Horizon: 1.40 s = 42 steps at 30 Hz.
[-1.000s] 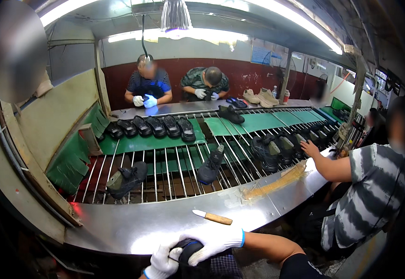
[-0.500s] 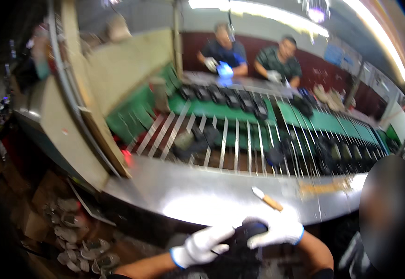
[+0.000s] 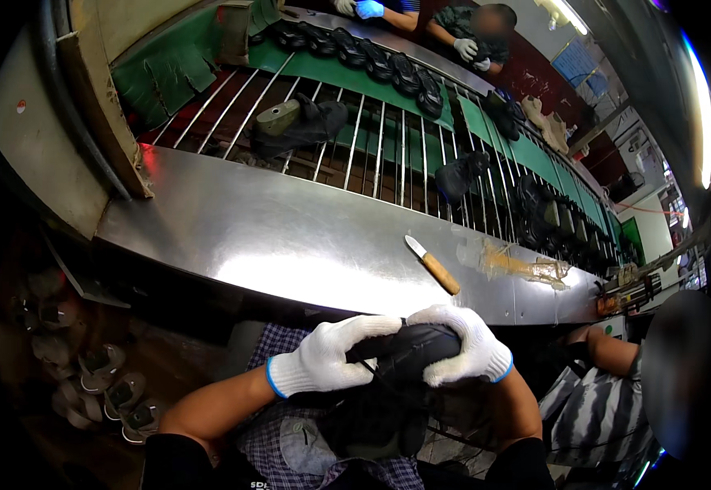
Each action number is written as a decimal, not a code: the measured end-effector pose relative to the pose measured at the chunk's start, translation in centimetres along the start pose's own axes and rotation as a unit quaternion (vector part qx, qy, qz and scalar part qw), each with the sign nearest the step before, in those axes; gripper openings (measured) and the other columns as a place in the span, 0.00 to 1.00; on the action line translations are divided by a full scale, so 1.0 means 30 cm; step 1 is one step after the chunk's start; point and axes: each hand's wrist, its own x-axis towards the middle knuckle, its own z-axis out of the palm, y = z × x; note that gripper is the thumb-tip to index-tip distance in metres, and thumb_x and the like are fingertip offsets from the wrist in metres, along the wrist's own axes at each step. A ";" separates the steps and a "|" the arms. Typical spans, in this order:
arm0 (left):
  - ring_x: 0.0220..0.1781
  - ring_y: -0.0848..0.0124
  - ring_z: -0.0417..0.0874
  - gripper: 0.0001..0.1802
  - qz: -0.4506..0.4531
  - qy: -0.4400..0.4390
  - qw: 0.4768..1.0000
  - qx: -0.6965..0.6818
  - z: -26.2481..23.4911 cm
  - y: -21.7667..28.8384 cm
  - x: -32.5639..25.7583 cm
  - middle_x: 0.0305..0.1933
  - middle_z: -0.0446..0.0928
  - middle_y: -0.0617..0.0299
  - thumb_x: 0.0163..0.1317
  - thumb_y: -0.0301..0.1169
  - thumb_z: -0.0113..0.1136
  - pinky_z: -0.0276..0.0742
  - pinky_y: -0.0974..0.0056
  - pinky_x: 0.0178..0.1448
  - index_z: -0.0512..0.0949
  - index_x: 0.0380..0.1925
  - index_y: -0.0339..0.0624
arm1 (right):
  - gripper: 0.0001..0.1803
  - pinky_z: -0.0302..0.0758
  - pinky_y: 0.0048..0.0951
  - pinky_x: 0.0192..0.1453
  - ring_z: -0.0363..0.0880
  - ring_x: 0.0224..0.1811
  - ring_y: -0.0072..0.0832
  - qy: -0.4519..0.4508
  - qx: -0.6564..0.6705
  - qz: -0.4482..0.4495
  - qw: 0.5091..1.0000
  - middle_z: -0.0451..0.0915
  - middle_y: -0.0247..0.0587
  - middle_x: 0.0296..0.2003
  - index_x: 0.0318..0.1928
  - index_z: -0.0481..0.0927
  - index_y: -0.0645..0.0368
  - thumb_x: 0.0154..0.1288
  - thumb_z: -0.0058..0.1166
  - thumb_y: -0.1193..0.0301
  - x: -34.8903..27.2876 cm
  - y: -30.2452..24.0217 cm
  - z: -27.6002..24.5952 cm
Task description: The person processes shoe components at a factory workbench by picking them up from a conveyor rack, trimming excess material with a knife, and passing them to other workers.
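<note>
Over my lap I hold a black shoe (image 3: 408, 353), gripped from both sides by white knitted gloves with blue cuffs. My left hand (image 3: 332, 353) is closed on its left side, near a black lace or strap. Around the other end curls my right hand (image 3: 463, 343), thumb and fingers wrapped on the dark upper. The shoe's lower part merges with dark cloth below and is hard to make out. Just beyond my hands, a knife (image 3: 433, 265) with a wooden handle and short pale blade lies on the metal table edge (image 3: 274, 224).
Behind the metal edge runs a rack of metal bars (image 3: 380, 155) carrying black shoes (image 3: 372, 59). Another shoe (image 3: 302, 126) rests on the bars at left. Two gloved people work across the line; another person sits at right. Beige shoes (image 3: 122, 396) lie at lower left.
My view has tilted downward and turned, so the table and rack sit higher in the picture. Both hands stay on the black shoe, now gripping it closer together.
</note>
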 end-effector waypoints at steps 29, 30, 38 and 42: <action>0.47 0.55 0.93 0.14 0.054 -0.008 0.967 0.248 -0.021 0.175 0.086 0.48 0.88 0.45 0.71 0.34 0.69 0.90 0.57 0.43 0.85 0.49 0.37 | 0.39 0.82 0.39 0.62 0.89 0.52 0.39 -0.024 -0.046 0.034 0.998 0.88 0.49 0.49 0.62 0.81 0.64 0.53 0.80 0.58 0.086 0.004 -0.020; 0.45 0.57 0.93 0.13 0.144 0.007 0.964 0.225 -0.013 0.190 0.079 0.49 0.88 0.47 0.70 0.34 0.69 0.90 0.56 0.43 0.85 0.48 0.38 | 0.38 0.82 0.39 0.63 0.88 0.53 0.38 -0.024 -0.031 0.036 0.999 0.87 0.49 0.50 0.62 0.81 0.63 0.54 0.78 0.59 0.089 0.027 -0.014; 0.46 0.55 0.88 0.16 0.323 0.251 0.912 0.026 0.431 0.468 0.253 0.46 0.86 0.49 0.72 0.40 0.62 0.84 0.52 0.52 0.86 0.47 0.39 | 0.41 0.75 0.37 0.71 0.82 0.62 0.33 -0.041 0.026 0.036 0.998 0.85 0.45 0.56 0.63 0.80 0.64 0.53 0.78 0.53 0.169 0.073 0.000; 0.68 0.48 0.82 0.37 0.183 0.047 0.964 0.185 -0.027 0.323 0.103 0.66 0.78 0.39 0.54 0.31 0.76 0.82 0.51 0.70 0.76 0.65 0.30 | 0.40 0.77 0.37 0.71 0.83 0.61 0.35 0.013 0.026 0.031 0.999 0.85 0.46 0.56 0.64 0.81 0.63 0.56 0.79 0.53 0.054 0.090 -0.011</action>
